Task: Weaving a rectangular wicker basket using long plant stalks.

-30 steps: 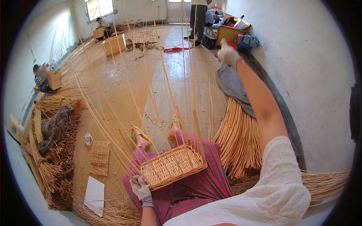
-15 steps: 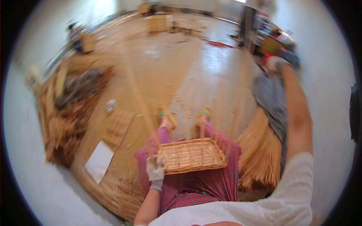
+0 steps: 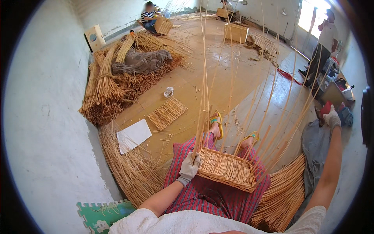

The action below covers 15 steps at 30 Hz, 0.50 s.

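A shallow rectangular wicker basket (image 3: 226,171) rests across my lap, with long thin upright canes rising from its edges. My left hand (image 3: 189,167), in a pale knit glove, grips the basket's left corner and the canes there. Far out to the right, my gloved right hand (image 3: 331,117) is raised beside a red item (image 3: 325,109); its fingers are curled, and what they hold is too unclear to make out. A grey cloth (image 3: 313,148) and a bundle of rods (image 3: 282,187) lie below that arm.
Rod bundles (image 3: 101,89) are piled at the left wall. A woven mat (image 3: 167,113) and white board (image 3: 133,136) lie on the floor. A seated person (image 3: 150,19) holds a basket at the back; another person (image 3: 323,37) stands at the right. A wooden box (image 3: 235,33) sits farther back.
The view has swung left, so the room has shifted right in the picture. My right arm has moved outward and down, away from the basket, while my left hand keeps its grip.
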Each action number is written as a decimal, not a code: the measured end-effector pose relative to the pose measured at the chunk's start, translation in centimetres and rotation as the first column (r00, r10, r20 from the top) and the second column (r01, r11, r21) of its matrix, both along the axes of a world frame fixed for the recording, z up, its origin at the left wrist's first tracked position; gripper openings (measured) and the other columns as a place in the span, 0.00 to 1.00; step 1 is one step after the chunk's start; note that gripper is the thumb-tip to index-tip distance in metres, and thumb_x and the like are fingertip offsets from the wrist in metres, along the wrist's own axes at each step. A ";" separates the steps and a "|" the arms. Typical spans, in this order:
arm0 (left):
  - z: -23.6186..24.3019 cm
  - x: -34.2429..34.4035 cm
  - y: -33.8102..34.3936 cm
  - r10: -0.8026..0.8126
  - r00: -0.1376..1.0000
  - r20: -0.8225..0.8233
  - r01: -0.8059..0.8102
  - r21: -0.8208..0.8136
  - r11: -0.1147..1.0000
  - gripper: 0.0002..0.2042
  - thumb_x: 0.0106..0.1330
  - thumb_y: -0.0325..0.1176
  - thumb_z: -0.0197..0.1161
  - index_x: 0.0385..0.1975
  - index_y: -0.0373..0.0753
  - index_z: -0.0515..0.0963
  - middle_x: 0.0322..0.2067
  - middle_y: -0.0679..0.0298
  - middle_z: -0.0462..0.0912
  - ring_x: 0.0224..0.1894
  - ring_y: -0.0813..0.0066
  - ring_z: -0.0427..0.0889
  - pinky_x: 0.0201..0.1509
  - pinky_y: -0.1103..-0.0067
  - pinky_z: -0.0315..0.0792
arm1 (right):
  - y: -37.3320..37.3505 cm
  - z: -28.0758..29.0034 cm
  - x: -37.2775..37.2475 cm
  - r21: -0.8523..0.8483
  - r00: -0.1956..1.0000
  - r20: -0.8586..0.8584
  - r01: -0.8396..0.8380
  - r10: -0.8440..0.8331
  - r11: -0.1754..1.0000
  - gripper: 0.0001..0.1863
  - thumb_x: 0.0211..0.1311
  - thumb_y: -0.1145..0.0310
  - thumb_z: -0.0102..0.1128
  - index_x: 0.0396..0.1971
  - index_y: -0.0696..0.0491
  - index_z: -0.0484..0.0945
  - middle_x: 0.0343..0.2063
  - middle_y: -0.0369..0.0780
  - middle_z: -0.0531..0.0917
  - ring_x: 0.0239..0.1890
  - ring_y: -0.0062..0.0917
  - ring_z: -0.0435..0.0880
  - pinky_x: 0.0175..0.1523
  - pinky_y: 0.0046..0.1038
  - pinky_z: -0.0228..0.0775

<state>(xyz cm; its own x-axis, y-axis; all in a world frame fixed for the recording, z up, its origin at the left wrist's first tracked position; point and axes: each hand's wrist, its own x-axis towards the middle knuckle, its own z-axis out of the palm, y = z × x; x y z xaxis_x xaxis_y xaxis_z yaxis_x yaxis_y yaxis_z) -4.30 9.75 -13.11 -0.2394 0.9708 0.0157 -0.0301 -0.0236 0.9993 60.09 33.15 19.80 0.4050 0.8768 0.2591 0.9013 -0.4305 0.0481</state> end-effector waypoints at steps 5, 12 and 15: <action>0.2 0.3 0.3 0.024 1.000 -0.001 -0.024 0.026 0.999 0.03 0.71 0.28 0.57 0.40 0.39 0.71 0.25 0.71 0.74 0.25 0.85 0.75 0.30 0.84 0.73 | -1.1 -0.7 0.5 -0.154 0.995 0.004 -0.099 0.101 0.983 0.44 0.56 0.60 0.63 0.70 0.52 0.51 0.43 0.52 0.81 0.45 0.41 0.83 0.51 0.35 0.75; 0.9 0.1 0.0 0.043 0.994 -0.099 -0.040 0.034 0.999 0.03 0.71 0.26 0.56 0.40 0.40 0.70 0.26 0.69 0.74 0.26 0.84 0.75 0.29 0.84 0.73 | -3.7 -1.0 -4.7 -0.293 0.990 0.045 -0.115 0.134 0.949 0.40 0.58 0.58 0.62 0.69 0.47 0.55 0.49 0.48 0.81 0.52 0.39 0.81 0.56 0.43 0.72; 0.4 0.2 0.6 0.005 0.991 0.131 -0.003 -0.017 1.000 0.04 0.71 0.25 0.54 0.41 0.39 0.68 0.26 0.68 0.74 0.24 0.82 0.74 0.27 0.82 0.73 | -3.9 -0.4 -5.5 -0.089 0.991 0.018 0.130 -0.129 0.987 0.45 0.57 0.58 0.61 0.71 0.48 0.47 0.52 0.51 0.79 0.54 0.41 0.80 0.56 0.43 0.72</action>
